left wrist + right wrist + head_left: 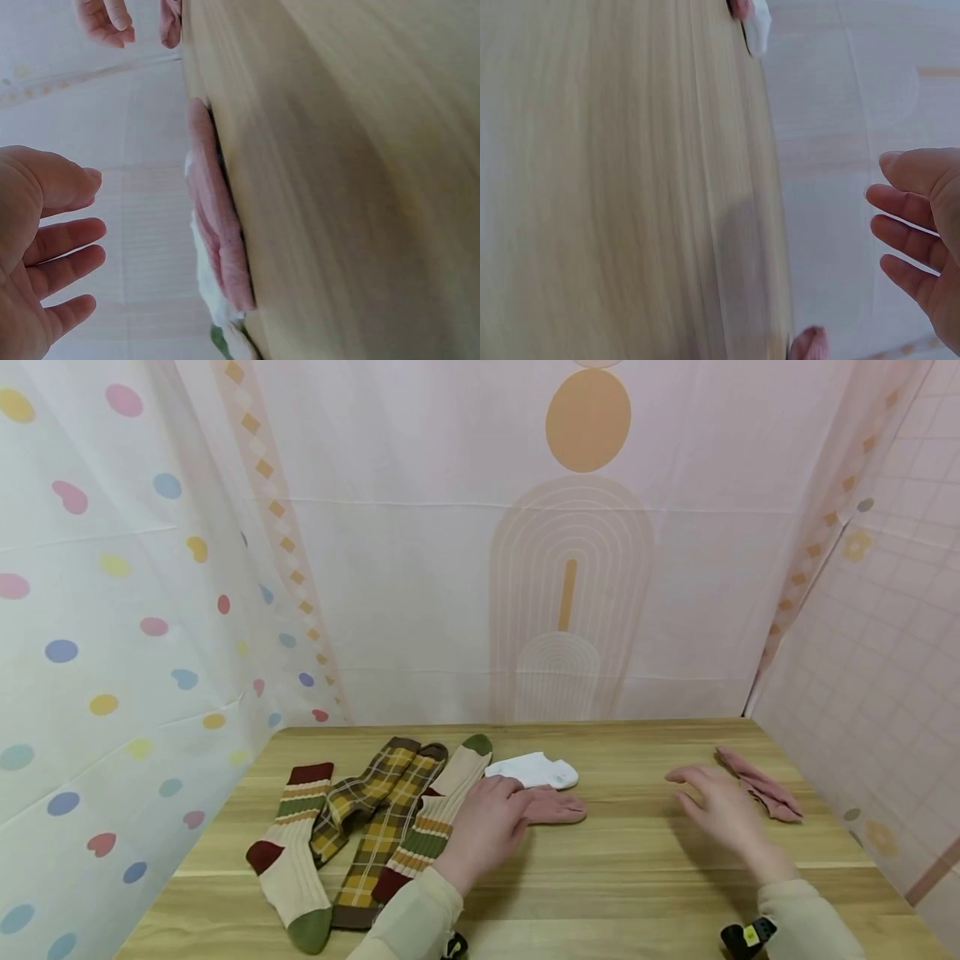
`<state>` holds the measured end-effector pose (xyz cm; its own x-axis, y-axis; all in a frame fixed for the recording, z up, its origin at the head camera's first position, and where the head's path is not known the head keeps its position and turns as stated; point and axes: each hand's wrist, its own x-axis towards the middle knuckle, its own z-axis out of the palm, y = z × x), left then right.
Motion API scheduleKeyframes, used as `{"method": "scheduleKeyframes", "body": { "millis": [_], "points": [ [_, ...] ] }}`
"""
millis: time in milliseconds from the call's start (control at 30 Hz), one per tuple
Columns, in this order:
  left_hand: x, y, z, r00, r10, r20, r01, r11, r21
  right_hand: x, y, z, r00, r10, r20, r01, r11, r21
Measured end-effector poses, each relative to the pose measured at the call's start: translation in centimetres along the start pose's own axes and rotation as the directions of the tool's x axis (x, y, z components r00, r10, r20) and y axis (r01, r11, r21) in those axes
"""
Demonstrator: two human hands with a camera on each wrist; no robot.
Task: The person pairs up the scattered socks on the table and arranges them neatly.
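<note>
My left hand (486, 828) hovers over the table beside a pink sock (557, 807), its fingers loosely bent around nothing. In the left wrist view that pink sock (217, 214) lies flat, apart from the hand (37, 247). A white ankle sock (534, 770) lies just behind it. My right hand (716, 810) is raised at the right with fingers slightly bent and holds nothing, as the right wrist view of the hand (926, 232) also shows. Near it on the table lies a second, narrowly bunched pink sock (761, 787).
To the left lie a striped sock (300, 852) with green toe, two yellow-brown plaid socks (390, 822) and another striped sock (459, 768), partly overlapping. They rest on a wooden table (630, 877). Patterned curtains (420, 593) stand behind and at both sides.
</note>
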<state>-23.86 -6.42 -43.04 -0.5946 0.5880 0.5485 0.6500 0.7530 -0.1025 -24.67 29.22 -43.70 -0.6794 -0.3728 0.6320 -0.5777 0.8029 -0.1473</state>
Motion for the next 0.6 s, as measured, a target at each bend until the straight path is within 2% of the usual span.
{"method": "scheduleKeyframes", "body": {
  "millis": [200,367,600],
  "points": [
    [0.5,0.4,-0.8,1.0,0.003,0.01,-0.003,1.0,0.012,-0.4,1.6,-1.3,1.0,0.012,-0.007,-0.013,0.999,-0.044],
    [0.6,0.6,-1.2,1.0,0.005,0.004,-0.005,1.0,-0.005,-1.0,3.1,-2.1,0.998,0.063,0.01,-0.062,0.995,-0.075],
    [0.6,0.8,-1.2,0.999,0.032,-0.034,-0.034,0.999,-0.04,-2.1,5.1,-2.6,0.997,0.075,0.026,-0.073,0.995,-0.062]
  ]
}}
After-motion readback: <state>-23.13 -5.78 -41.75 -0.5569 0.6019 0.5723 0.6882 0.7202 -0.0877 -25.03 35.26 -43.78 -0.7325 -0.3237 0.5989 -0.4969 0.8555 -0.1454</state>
